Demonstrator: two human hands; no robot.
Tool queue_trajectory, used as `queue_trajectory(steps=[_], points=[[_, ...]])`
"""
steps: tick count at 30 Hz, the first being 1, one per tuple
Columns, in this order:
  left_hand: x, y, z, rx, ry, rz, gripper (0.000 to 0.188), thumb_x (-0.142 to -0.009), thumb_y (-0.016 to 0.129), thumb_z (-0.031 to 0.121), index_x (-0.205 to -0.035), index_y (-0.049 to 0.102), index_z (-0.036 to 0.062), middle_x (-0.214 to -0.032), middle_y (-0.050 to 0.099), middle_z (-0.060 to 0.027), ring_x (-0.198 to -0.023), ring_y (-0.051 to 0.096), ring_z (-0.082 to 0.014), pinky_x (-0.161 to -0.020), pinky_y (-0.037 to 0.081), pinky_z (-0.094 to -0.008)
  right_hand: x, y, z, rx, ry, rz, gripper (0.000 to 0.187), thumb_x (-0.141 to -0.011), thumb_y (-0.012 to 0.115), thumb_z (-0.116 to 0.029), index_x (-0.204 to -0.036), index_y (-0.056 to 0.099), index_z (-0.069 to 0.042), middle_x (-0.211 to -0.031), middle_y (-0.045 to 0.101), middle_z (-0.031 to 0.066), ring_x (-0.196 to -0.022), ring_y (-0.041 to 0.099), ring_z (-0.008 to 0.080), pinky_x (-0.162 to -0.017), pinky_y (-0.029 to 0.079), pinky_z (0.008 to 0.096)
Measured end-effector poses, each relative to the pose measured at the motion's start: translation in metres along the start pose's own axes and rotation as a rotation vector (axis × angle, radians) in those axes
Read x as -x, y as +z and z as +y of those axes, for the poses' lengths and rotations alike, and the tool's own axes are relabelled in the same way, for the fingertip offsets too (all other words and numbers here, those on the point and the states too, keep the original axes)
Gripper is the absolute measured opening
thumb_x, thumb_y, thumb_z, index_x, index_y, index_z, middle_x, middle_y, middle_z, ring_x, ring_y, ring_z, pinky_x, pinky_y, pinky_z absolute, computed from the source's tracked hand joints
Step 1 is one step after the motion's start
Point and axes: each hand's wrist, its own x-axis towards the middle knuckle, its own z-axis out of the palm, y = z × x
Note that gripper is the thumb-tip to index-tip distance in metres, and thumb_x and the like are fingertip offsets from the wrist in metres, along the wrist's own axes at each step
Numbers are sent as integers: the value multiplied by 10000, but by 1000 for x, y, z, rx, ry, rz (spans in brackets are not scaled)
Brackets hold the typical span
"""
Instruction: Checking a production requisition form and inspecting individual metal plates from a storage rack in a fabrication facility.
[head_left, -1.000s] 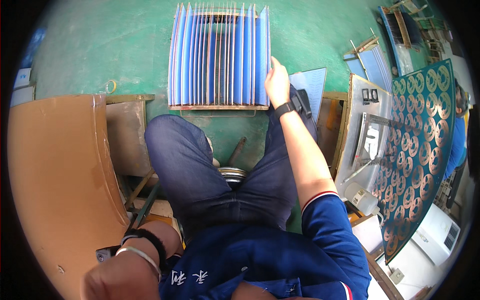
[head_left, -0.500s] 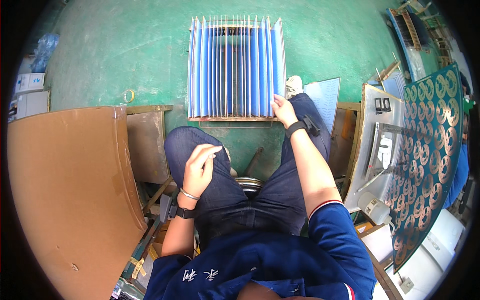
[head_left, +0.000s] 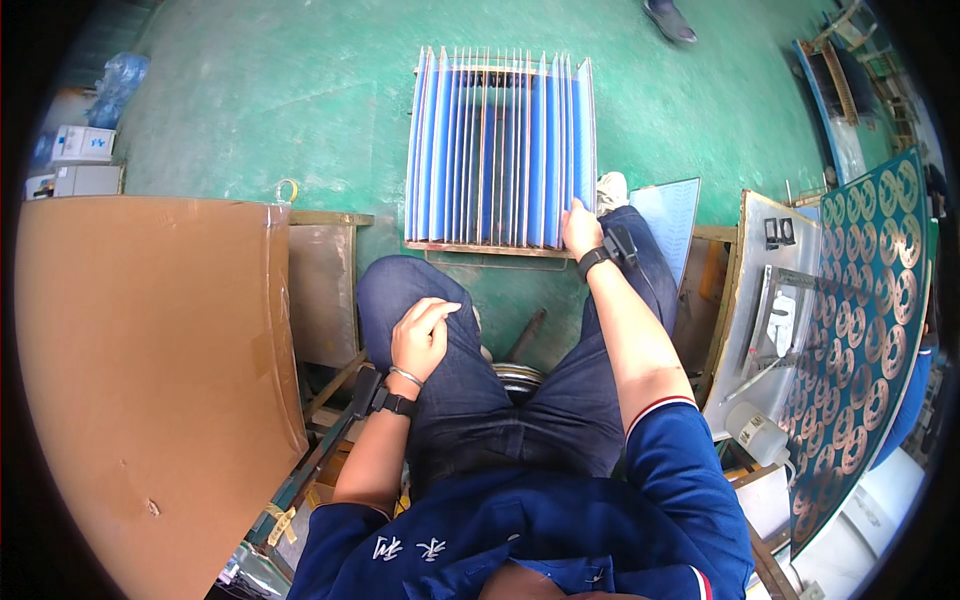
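Observation:
In front of my knees stands a rack (head_left: 490,249) filled with several thin blue panels (head_left: 583,140), upright and side by side. At its near right corner, my right hand (head_left: 581,231) has its fingers curled against the near edge of the outermost panel. The fingertips are partly hidden there. My left hand (head_left: 421,337) hovers over or rests on my left thigh, loosely closed, with nothing visible in it. Both wrists wear black straps with a small dark device.
A large cardboard sheet (head_left: 150,380) covers the left side. To the right are a pale board (head_left: 725,320), a plastic bottle (head_left: 755,434) and a green panel with copper-coloured rings (head_left: 850,330). Another blue panel (head_left: 668,215) leans beside my right leg. A person's shoe (head_left: 670,20) shows at the top.
The view has shifted, moving the scene slightly right and down. My right hand's fingers have curled more tightly at the panel's edge. A person's shoe has come into view at the top.

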Motion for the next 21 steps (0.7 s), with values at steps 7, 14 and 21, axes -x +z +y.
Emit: queue_trajectory(steps=[7,14,21], points=[[-1,7,-2,85,-41,31,217,-785,493,-3,-890,657,94,-853,618,-67,-709,618,-207,-642,494,-297,13,-51,11,-1,-295,180,128,-826,480,-99,-865,545,4,-750,616,215,-733,624,351,-631,501,438],[5,0,-2,111,-7,43,200,-824,483,12,-908,655,68,-868,635,-70,-734,630,-186,-652,497,-281,146,-274,42,-281,-301,429,304,-912,451,-175,-1085,551,54,-1014,624,182,-922,594,246,-832,438,326],[-2,1,40,1179,-328,-199,346,-970,384,223,-1266,430,49,-1058,595,-97,-896,602,-161,-804,492,-275,217,-274,110,-1219,-188,335,325,-902,483,-128,-1150,505,81,-1085,586,117,-975,554,162,-871,414,270]])
